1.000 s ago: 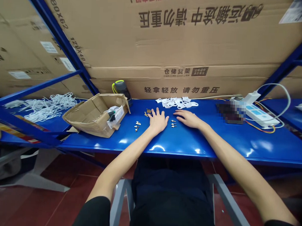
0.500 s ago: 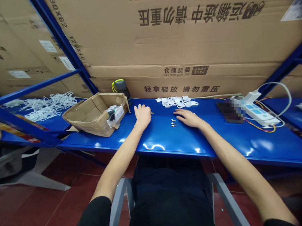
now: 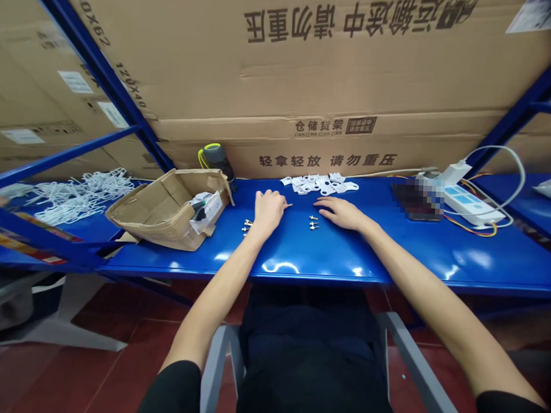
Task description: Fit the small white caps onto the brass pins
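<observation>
My left hand (image 3: 270, 211) is closed just above the blue tabletop, with the tip of a small brass-coloured metal part (image 3: 289, 204) sticking out from its fingers. Beside my left wrist lie several small metal pieces with thin stems (image 3: 247, 223), partly hidden by the arm. My right hand (image 3: 341, 213) rests palm down, its fingers stretched out and holding nothing. Close to its fingertips, a short row of similar metal fittings (image 3: 314, 223) lies on the table. Behind both hands is a loose pile of flat white plastic pieces with round holes (image 3: 324, 183).
To the left stands an open cardboard box (image 3: 165, 217) with small packets inside, a dark bottle (image 3: 220, 161) behind it. White wire-like pieces (image 3: 82, 195) lie farther left. A blurred dark object (image 3: 417, 200) and a white power strip (image 3: 471, 206) with cables are on the right.
My left hand has moved right, towards my right hand, uncovering the metal pieces near its wrist. My right hand stays in about the same spot. The view has shifted slightly.
</observation>
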### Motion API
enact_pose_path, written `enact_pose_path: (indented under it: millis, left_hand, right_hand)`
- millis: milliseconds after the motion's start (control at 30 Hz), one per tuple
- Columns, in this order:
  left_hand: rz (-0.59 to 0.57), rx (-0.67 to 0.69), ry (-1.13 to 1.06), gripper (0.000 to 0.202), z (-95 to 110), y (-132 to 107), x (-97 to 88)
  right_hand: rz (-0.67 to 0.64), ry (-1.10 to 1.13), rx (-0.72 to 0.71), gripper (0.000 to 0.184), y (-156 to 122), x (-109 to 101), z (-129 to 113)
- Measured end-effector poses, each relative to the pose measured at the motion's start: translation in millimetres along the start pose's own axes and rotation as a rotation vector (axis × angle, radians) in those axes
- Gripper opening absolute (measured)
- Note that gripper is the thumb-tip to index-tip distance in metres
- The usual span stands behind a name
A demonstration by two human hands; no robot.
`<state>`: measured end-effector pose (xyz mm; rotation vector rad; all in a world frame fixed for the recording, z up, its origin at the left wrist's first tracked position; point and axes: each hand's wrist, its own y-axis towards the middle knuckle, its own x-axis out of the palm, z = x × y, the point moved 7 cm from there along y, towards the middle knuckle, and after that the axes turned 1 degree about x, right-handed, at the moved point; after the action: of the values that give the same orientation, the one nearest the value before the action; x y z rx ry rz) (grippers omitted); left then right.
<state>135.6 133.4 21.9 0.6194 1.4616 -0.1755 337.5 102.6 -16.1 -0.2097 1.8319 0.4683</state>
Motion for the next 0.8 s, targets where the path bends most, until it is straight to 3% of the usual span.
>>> enact_pose_path:
  millis: [200,300,600,800]
  left_hand:
    - [0.065,0.235,-0.202,0.023,30,4,11.8]
    - [0.073,0.282,-0.294,0.022,35,4,15.7]
    - [0.123,0.176,-0.455,0.018,27,7,12.7]
    - [0.117,0.157,-0.483,0.026,24,8,15.2]
  right_hand:
    - [0.243,-0.175,0.298,0.043,-10,-32,22]
    - [0.284,-0.222,0.373,0.044,-17,-41,33]
    - [0.129,-0.245,0.493,0.034,-26,-47,47]
    - [-0.005,-0.291,0.368,0.026,-33,-49,37]
